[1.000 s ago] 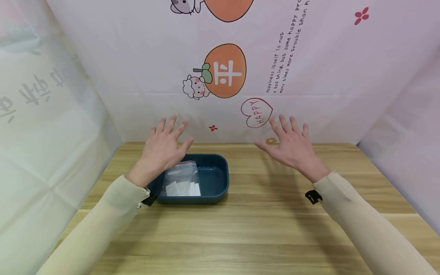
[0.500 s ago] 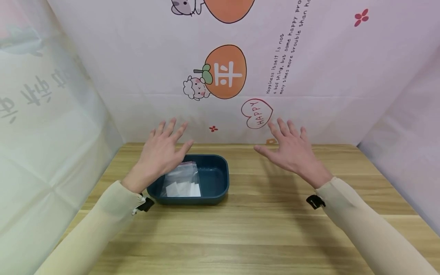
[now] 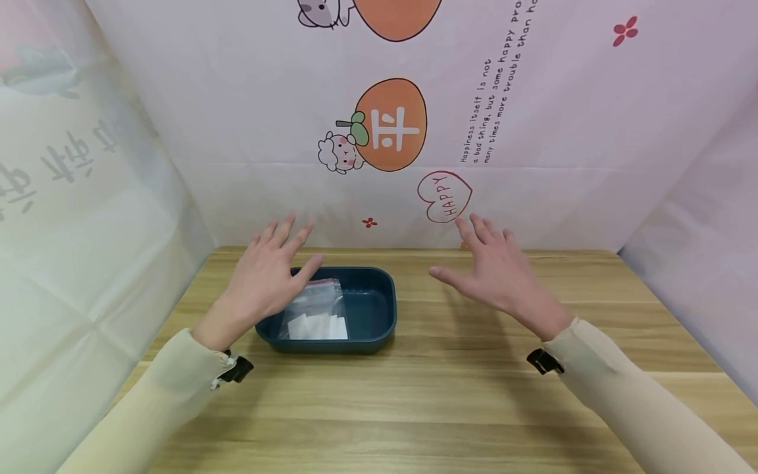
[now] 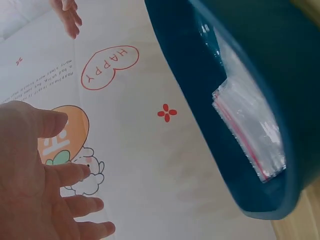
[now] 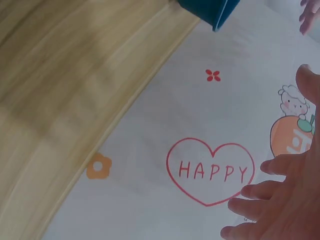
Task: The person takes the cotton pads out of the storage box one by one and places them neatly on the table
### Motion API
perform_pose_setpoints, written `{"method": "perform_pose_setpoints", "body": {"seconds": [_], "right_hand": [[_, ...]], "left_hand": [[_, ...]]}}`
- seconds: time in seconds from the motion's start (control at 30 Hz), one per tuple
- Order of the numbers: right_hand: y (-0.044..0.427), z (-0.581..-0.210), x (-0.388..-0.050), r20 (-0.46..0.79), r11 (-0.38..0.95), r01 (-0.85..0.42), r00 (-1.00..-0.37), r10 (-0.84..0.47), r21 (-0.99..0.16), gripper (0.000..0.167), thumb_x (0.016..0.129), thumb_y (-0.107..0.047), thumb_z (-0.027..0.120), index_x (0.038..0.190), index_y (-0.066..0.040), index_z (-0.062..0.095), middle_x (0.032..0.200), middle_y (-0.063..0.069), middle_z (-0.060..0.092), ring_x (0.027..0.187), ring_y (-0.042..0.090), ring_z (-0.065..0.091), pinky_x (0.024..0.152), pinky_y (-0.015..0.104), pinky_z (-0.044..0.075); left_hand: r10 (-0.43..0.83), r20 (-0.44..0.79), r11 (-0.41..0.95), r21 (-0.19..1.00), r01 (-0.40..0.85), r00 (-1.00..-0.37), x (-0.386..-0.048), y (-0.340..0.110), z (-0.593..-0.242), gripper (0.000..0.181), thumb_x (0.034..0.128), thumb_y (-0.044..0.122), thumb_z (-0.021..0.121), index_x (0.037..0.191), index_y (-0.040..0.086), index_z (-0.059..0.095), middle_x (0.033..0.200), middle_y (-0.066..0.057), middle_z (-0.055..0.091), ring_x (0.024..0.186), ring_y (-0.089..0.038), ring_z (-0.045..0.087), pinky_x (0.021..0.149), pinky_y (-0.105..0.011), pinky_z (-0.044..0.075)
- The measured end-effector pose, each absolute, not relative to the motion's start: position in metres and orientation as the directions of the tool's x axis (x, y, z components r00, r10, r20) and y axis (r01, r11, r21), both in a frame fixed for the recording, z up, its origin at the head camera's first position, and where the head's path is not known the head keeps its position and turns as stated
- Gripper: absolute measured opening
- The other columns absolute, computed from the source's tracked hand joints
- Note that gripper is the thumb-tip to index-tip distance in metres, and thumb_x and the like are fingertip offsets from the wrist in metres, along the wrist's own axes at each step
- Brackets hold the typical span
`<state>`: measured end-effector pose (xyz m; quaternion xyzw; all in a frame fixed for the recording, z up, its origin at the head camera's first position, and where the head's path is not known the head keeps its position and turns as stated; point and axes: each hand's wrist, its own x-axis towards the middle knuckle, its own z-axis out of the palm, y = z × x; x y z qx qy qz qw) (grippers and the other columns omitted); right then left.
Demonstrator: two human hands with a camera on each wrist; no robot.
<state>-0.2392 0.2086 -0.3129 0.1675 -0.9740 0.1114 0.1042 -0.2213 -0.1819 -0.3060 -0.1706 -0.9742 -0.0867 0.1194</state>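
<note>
Fingers on both hands are hanging loose and spread in the air, gripping nothing: the left hand is hovering by the back left corner of a blue box, overlapping it in the head view but looking apart from it in the left wrist view, while the right hand is hovering well to the right of the box, its thumb pointing inward. Over the past second both hands have been edging back a little toward the near side of the wooden desk, and the left one is also sliding outward, so it is now covering less of the box's left end. The black piece at the left wrist is showing clear of the box too. Inside, clear plastic bags are lying in the left part, with white slips showing at their near end; whether those are in the bags or under them I can't tell. Box and bags are staying put, so to my eye only the hands are shifting and nothing is being handled. The box is sitting left of the desk's middle, toward the back, and a white printed sheet is hanging behind it.
</note>
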Motion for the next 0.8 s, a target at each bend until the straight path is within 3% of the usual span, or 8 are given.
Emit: {"method": "perform_pose_setpoints", "body": {"seconds": [0.33,0.5,0.8], "right_hand": [[0.2,-0.33,-0.227,0.269,0.892,-0.402,-0.9,-0.344,-0.206,0.117,0.086,-0.087,0.056,0.167,-0.007,0.03,0.17,0.023,0.026,0.154,0.044,0.027,0.124,0.064,0.018],[0.197,-0.339,-0.223,0.286,0.878,-0.416,-0.893,-0.346,-0.238,0.115,0.086,-0.086,0.059,0.166,-0.008,0.032,0.169,0.021,0.03,0.152,0.047,0.031,0.119,0.066,0.03],[0.19,-0.348,-0.214,0.27,0.846,-0.416,-0.902,-0.337,-0.334,0.112,0.085,-0.08,0.068,0.166,-0.01,0.035,0.163,0.022,0.04,0.146,0.047,0.041,0.113,0.068,0.038]], "left_hand": [[0.323,0.298,0.911,0.159,0.38,-0.898,-0.209,-0.185,-0.317,0.078,0.1081,0.055,0.049,0.167,0.008,0.03,0.169,-0.027,0.026,0.153,-0.05,0.025,0.122,-0.065,0.024],[0.304,0.304,0.904,0.207,0.374,-0.903,-0.202,-0.188,-0.324,0.078,0.108,0.054,0.051,0.167,0.007,0.03,0.166,-0.027,0.031,0.15,-0.051,0.032,0.119,-0.065,0.031],[0.291,0.283,0.884,0.286,0.371,-0.914,-0.192,-0.194,-0.338,0.08,0.1083,0.051,0.054,0.166,0.003,0.029,0.17,-0.022,0.027,0.154,-0.045,0.027,0.119,-0.065,0.031]]}}
